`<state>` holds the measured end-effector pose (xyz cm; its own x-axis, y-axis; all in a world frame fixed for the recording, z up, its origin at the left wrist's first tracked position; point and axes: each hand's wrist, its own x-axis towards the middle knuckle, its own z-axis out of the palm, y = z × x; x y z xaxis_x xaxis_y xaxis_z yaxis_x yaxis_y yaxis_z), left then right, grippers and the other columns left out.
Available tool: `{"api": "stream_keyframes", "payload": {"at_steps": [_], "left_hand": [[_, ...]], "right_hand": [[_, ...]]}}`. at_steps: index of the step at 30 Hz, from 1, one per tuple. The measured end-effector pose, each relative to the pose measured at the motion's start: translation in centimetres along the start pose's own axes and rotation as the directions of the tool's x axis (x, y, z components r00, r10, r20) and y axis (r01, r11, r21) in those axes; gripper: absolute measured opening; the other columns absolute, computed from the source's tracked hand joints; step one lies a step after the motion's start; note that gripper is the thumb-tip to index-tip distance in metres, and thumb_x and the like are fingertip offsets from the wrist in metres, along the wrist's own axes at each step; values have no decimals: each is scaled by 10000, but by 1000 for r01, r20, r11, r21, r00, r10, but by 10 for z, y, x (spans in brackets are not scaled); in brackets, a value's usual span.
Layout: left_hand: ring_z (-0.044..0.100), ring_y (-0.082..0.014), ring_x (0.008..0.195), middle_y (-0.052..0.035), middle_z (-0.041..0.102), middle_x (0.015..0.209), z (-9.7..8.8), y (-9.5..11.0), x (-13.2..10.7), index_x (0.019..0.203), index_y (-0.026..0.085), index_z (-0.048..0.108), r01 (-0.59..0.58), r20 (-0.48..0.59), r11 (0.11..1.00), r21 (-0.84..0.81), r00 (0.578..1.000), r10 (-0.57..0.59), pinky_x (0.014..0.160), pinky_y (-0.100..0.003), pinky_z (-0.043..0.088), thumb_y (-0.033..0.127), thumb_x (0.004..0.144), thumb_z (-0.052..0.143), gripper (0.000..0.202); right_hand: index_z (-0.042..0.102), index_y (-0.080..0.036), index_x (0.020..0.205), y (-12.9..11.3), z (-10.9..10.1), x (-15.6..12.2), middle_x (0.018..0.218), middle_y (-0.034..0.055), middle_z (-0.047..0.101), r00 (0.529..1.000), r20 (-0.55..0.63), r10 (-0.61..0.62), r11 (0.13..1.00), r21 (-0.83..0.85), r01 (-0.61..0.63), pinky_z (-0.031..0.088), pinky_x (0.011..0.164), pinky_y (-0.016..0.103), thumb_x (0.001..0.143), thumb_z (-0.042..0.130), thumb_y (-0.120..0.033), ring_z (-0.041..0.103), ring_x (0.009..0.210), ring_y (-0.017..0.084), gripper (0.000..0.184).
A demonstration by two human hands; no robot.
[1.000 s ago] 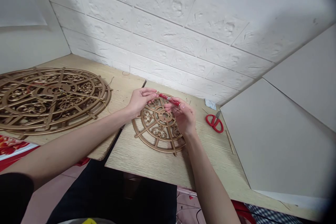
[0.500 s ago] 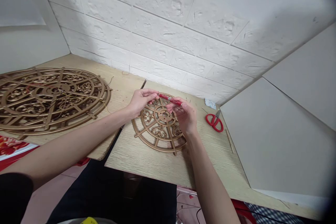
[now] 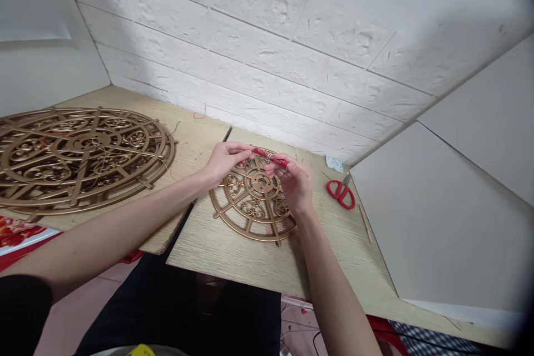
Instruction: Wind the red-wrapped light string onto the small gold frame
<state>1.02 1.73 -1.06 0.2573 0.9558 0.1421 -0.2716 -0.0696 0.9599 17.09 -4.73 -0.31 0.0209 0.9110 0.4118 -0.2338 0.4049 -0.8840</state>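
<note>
Between my two hands is a red pen (image 3: 277, 161) with silvery bands, held nearly level above a round gold openwork frame (image 3: 252, 209). My left hand (image 3: 227, 162) pinches its left end between thumb and fingertips. The fingers of my right hand (image 3: 295, 182) are closed round its right end. Beneath them the gold frame lies flat on the wooden board, with scrollwork between its spokes; my hands hide its upper part.
Larger gold openwork frames (image 3: 75, 200) lie stacked at the left, with loose thread on top. Red-handled scissors (image 3: 341, 193) and a small pale blue packet (image 3: 334, 163) are at the right. A thin stick (image 3: 365, 223) lies beside the right panel. A white brick-patterned wall (image 3: 258, 67) closes the back.
</note>
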Motion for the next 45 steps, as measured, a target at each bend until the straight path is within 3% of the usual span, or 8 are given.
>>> {"api": "stream_keyframes", "payload": {"at_steps": [7, 11, 17, 24, 45], "left_hand": [[633, -157, 728, -75, 711, 773, 1, 2, -4, 829, 125, 714, -39, -17, 989, 145, 999, 42, 652, -276, 462, 238, 669, 701, 197], [632, -156, 724, -77, 710, 772, 0, 0, -2, 829, 121, 715, -28, -29, 992, 124, 999, 32, 655, -278, 460, 241, 655, 719, 211], [618, -142, 721, -89, 706, 785, 1, -3, 1, 819, 107, 711, 3, -1, 998, -65, 1000, -3, 598, -254, 434, 220, 634, 740, 219], [584, -117, 671, -88, 701, 786, 2, -1, -1, 831, 105, 715, 14, 19, 993, -117, 1000, -12, 585, -252, 418, 199, 643, 735, 211], [592, -127, 694, -102, 704, 811, 0, -3, 1, 849, 110, 723, -6, 16, 993, -115, 1000, 8, 581, -247, 416, 212, 653, 734, 221]], "right_hand": [[676, -157, 943, 2, -2, 0, 782, 66, 712, 1000, -4, 29, 999, 28, -29, 488, 659, 305, 804, 536, -335, 644, 700, 180, 266], [668, -163, 947, 4, -1, 1, 787, 61, 708, 998, 0, 69, 996, 56, -69, 495, 683, 303, 796, 554, -348, 641, 711, 173, 265], [633, -166, 914, 3, -5, 6, 712, 38, 685, 973, -113, 200, 921, 360, -148, 509, 651, 236, 796, 508, -356, 624, 661, 120, 256], [599, -155, 874, 6, -6, 8, 635, 22, 633, 934, -184, 306, 801, 580, -148, 490, 592, 199, 779, 488, -308, 576, 593, 92, 211], [598, -179, 867, 5, -7, 8, 627, 1, 590, 927, -209, 312, 814, 562, -147, 475, 583, 212, 755, 516, -326, 544, 594, 95, 202]]}}
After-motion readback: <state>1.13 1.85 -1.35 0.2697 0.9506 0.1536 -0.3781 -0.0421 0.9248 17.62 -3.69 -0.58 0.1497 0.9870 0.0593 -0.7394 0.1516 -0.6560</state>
